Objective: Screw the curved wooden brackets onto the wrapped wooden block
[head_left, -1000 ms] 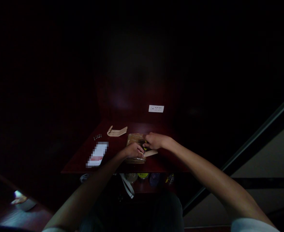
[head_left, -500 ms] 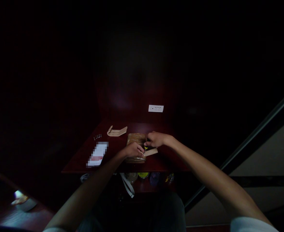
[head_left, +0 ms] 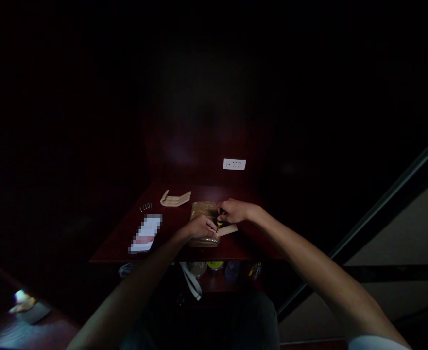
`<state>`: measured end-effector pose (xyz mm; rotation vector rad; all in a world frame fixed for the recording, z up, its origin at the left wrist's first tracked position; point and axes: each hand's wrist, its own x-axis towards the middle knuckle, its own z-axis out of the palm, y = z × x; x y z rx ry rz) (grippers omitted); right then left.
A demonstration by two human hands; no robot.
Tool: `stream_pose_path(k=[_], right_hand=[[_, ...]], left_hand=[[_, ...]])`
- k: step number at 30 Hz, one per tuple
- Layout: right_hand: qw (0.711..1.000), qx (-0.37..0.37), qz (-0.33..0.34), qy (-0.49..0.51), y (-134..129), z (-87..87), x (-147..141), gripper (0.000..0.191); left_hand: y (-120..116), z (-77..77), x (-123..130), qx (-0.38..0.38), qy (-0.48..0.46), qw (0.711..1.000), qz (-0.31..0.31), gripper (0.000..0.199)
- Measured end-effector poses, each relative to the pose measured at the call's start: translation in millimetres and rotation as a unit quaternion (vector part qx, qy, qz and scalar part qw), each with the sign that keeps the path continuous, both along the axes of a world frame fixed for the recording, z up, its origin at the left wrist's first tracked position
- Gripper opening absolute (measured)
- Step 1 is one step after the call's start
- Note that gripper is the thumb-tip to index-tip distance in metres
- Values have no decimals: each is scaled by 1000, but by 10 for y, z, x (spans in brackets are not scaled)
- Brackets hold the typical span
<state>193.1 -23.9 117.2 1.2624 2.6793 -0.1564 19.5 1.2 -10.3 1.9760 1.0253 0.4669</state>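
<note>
Head view. Noted a white, pink-patched flat object (head_left: 146, 234) left of the left fingers, masked by pixel squares and unreadable. Noted a white wall socket (head_left: 234, 164) well beyond the right fingers, too small to read for lettering.

Saw a pale wooden strip (head_left: 228, 230), flat and plain, slanting out rightward from the left hand (head_left: 201, 226) and lying just below the right hand (head_left: 231, 211). Saw left fingers bent and closed down on the strip's left end; could not tell the thumb's exact place. Saw right fingers curled tight round the black-and-yellow handle of a tool (head_left: 219, 223), held roughly upright, tip down by the left fingertips.

Found a brown block (head_left: 203, 209) in shiny wrapping beneath the left fingers, on a dark red table (head_left: 177, 248). Spotted curved wooden pieces (head_left: 176, 200) beyond and left of the left fingers, small metal pins (head_left: 145, 207) farther left.
</note>
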Motion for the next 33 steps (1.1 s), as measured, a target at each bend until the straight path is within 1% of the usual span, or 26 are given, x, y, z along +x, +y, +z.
stream_pose_path(k=[3,6,8,12,17,22,26,28,31,33], right_hand=[[999,-32,-25,-23,-1,31,-30,33],[997,-65,-37,-32,-2,19,-19,39],[998,-47,-34,-18,-6,-8,5,38],[999,6,-19,42,-43,-61,48,33],[999,14,1,51,-105,-87,49,19],[996,35,10,81,-55,-144,100,20],[994,7,11,110,-28,-173,149,19],[994,-3,2,106,-36,-186,148,20],[996,26,-18,83,-61,-203,120,23],[996,48,-19,78,-87,-204,98,25]], left_hand=[[23,-36,6,-9,-6,1000,1,40],[48,-74,13,-12,-7,1000,5,40],[49,-73,14,-7,-5,1000,0,39],[22,-28,8,7,5,1000,-3,39],[-7,0,2,-6,-10,1000,5,42],[-35,39,-1,22,4,1000,6,38],[-54,71,6,13,13,1000,13,38],[-53,70,12,6,13,1000,12,39],[-37,52,18,6,15,1000,13,38],[-23,35,19,4,10,1000,11,36]])
